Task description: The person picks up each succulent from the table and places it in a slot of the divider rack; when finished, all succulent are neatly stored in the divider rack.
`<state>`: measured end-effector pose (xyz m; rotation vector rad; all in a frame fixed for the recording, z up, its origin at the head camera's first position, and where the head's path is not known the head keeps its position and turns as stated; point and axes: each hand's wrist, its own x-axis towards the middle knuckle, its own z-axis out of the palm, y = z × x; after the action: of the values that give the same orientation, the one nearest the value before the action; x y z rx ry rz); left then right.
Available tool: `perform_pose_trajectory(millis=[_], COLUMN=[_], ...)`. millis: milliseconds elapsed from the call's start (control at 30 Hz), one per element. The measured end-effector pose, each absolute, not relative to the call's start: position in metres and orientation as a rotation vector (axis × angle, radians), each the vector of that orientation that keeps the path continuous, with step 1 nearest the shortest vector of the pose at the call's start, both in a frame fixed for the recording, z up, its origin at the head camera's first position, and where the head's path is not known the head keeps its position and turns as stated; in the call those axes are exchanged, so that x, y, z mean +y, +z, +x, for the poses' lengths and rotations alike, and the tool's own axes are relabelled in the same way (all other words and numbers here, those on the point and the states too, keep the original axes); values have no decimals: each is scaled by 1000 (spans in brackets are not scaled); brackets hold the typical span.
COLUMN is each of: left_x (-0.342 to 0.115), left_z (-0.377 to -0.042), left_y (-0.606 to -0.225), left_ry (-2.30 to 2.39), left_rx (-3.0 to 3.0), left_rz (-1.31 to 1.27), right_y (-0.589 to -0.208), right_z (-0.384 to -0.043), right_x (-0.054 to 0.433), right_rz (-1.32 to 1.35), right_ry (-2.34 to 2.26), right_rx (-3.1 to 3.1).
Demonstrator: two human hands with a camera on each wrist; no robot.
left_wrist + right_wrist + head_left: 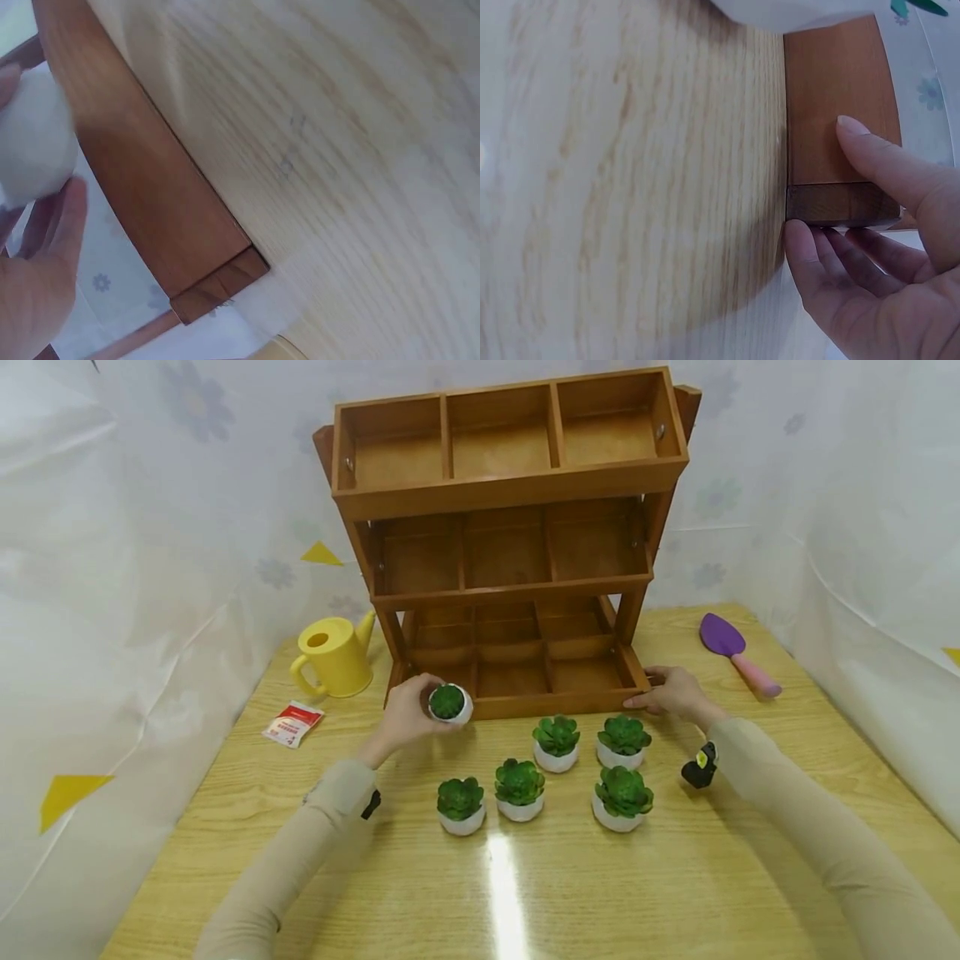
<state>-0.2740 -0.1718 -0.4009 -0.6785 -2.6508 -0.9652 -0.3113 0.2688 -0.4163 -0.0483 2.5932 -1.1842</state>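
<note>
My left hand (411, 710) grips a small potted succulent (447, 701), a green rosette in a white pot, just in front of the lower left of a brown wooden three-tier shelf (510, 481). In the left wrist view the white pot (37, 139) is held between thumb and fingers, beside the shelf's front board (142, 157). At the shelf's lower right corner, my right hand (672, 693) holds the bottom tier. Its thumb (870, 146) lies on the front board while the fingers rest against the end. Several more potted succulents (557, 742) stand on the table before the shelf.
A yellow watering can (337, 660) stands left of the shelf, with a red and white packet (293, 724) lying before it. To the right lies a trowel (738, 656) with purple blade and pink handle. White patterned sheeting (150, 568) surrounds the wooden table (420, 893).
</note>
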Motion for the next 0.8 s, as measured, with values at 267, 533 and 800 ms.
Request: perform_pose_trajectory(millis=[267, 533, 800], left_x=[-174, -173, -174], left_z=[-283, -288, -299], left_y=[-399, -408, -412], left_ry=[-1121, -1072, -1108], left_rx=[-2494, -2554, -2619], left_rz=[-450, -331, -235], right_y=[-419, -423, -423], right_z=[-311, -308, -310], right_x=[271, 270, 271], right_rz=[-30, -41, -63], right_ry=[-1207, -1283, -1286], right_rx=[2582, 2521, 2544])
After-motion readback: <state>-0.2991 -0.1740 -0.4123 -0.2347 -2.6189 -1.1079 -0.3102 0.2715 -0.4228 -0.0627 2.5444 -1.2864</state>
